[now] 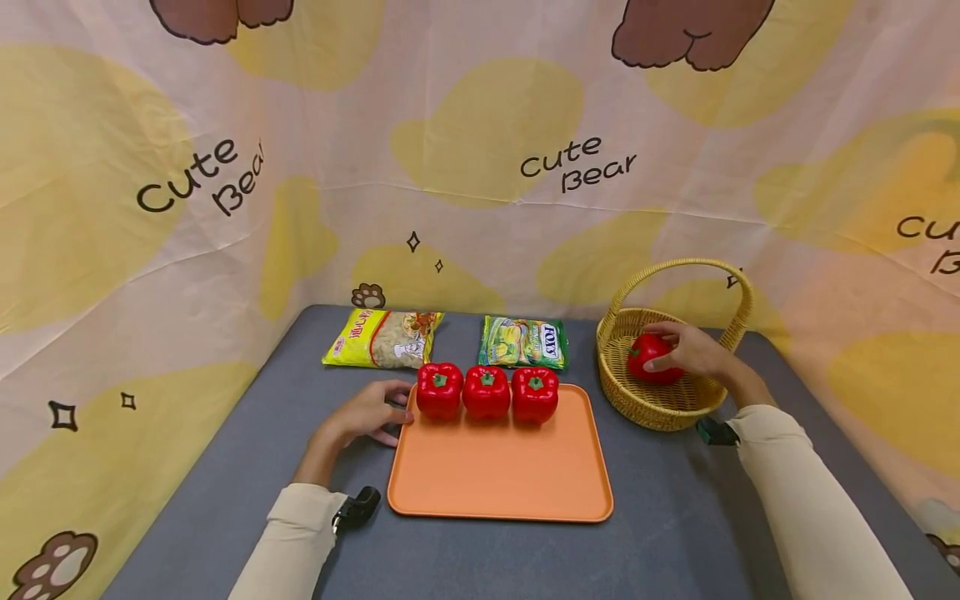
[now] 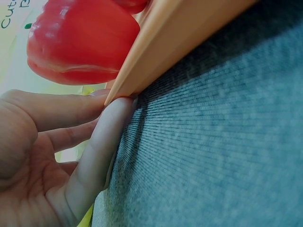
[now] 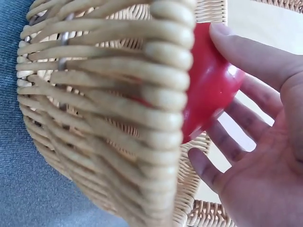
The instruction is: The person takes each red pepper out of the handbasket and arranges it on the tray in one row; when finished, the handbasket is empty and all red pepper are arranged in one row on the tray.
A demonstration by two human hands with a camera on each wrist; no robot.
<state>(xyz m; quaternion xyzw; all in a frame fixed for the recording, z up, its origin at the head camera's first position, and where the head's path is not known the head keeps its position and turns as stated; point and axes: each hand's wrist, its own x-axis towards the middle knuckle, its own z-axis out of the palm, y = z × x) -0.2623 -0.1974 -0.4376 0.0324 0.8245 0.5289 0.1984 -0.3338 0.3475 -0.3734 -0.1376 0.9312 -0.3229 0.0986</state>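
Observation:
Three red bell peppers (image 1: 487, 393) with green stems stand in a row along the far edge of an orange tray (image 1: 501, 479). My left hand (image 1: 372, 414) pinches the tray's left rim between thumb and finger, close by the leftmost pepper (image 2: 80, 42). Over on the right, my right hand (image 1: 693, 350) reaches into a wicker basket (image 1: 652, 412) and holds another red bell pepper (image 1: 647, 358) there. In the right wrist view, the thumb lies on this pepper (image 3: 208, 85) with the fingers around its far side; the basket wall hides part of it.
Behind the tray lie a yellow food bag (image 1: 382, 338) and a green Fox's packet (image 1: 523, 342). The basket's tall handle (image 1: 678, 262) arches above the right hand. A printed cloth (image 1: 465, 167) hangs around the grey table (image 1: 645, 533).

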